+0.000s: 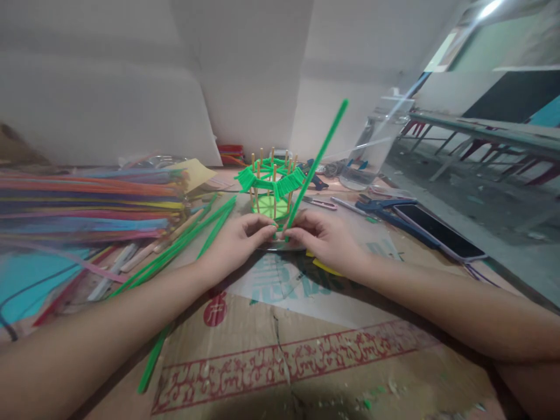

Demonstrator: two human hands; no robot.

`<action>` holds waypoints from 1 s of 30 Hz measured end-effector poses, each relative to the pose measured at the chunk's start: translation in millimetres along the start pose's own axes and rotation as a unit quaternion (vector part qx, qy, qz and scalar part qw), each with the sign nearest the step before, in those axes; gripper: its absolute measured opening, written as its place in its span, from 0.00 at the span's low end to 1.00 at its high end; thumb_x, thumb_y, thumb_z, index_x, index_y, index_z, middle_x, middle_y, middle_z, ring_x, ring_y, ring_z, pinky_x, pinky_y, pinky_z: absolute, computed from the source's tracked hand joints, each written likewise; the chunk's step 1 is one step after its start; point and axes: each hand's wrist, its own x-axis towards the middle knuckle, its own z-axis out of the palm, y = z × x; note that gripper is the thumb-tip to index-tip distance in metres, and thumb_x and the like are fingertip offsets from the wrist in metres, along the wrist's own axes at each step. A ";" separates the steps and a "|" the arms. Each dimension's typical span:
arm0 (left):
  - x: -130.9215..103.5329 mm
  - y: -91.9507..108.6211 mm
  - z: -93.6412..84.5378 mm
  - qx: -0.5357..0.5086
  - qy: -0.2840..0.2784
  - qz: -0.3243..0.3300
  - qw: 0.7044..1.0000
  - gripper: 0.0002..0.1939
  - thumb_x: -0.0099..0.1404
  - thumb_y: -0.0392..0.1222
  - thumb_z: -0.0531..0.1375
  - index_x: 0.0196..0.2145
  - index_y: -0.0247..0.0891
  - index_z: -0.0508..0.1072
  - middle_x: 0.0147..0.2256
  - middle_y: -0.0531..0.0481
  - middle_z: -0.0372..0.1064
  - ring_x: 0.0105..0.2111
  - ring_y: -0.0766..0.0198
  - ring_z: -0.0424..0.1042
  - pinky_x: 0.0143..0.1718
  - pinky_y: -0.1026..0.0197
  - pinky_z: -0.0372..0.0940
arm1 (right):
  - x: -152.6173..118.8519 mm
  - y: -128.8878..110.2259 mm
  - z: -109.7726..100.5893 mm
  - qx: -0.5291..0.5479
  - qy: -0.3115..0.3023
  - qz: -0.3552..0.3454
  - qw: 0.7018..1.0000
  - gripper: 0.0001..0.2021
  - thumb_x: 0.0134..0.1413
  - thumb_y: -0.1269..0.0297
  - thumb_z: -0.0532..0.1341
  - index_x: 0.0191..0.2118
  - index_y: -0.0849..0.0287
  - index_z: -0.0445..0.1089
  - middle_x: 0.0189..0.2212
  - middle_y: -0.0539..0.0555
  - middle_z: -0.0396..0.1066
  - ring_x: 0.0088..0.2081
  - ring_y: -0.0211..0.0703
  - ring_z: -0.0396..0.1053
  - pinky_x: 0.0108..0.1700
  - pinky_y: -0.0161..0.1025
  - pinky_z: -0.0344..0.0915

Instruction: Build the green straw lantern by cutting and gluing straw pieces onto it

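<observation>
A green model with upright wooden sticks, a fringed green ring and a round green base stands in the middle, on a round plate whose rim shows below it. My left hand is closed in a pinch at the model's front lower edge; what its fingertips grip is too small to make out. Right beside it, my right hand pinches a long green fuzzy stick near its lower end. That stick leans up to the right, past the model.
Colourful fuzzy sticks pile up at the left, with loose green ones nearer. A phone, a blue tool, a cutter and a clear container lie or stand right. White panels rise behind; printed cardboard lies in front.
</observation>
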 end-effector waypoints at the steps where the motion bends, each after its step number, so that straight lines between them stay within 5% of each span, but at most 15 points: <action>1: -0.9 0.0 0.4 0.003 0.001 0.003 1.000 0.13 0.66 0.50 0.58 0.36 0.38 0.75 0.32 0.53 0.75 0.33 0.64 0.72 0.37 0.64 0.66 | 0.6 -0.2 0.9 0.055 0.008 0.036 0.998 0.06 0.59 0.61 0.61 0.36 0.58 0.69 0.29 0.50 0.74 0.30 0.39 0.73 0.33 0.37 0.70; 12: -2.4 9.0 1.6 0.022 -0.024 0.002 0.999 0.11 0.64 0.47 0.60 0.36 0.38 0.77 0.35 0.50 0.77 0.36 0.60 0.74 0.40 0.60 0.69 | 5.5 6.7 6.2 0.175 -0.013 0.111 0.978 0.09 0.57 0.61 0.63 0.31 0.58 0.66 0.24 0.46 0.71 0.27 0.36 0.73 0.32 0.36 0.73; 30: -3.2 8.4 1.4 0.048 -0.026 0.008 0.998 0.11 0.64 0.47 0.59 0.34 0.38 0.76 0.33 0.51 0.77 0.33 0.62 0.73 0.36 0.63 0.66 | 5.6 4.1 7.9 0.187 -0.006 0.117 0.975 0.06 0.53 0.62 0.66 0.31 0.58 0.71 0.24 0.47 0.73 0.27 0.36 0.75 0.33 0.35 0.75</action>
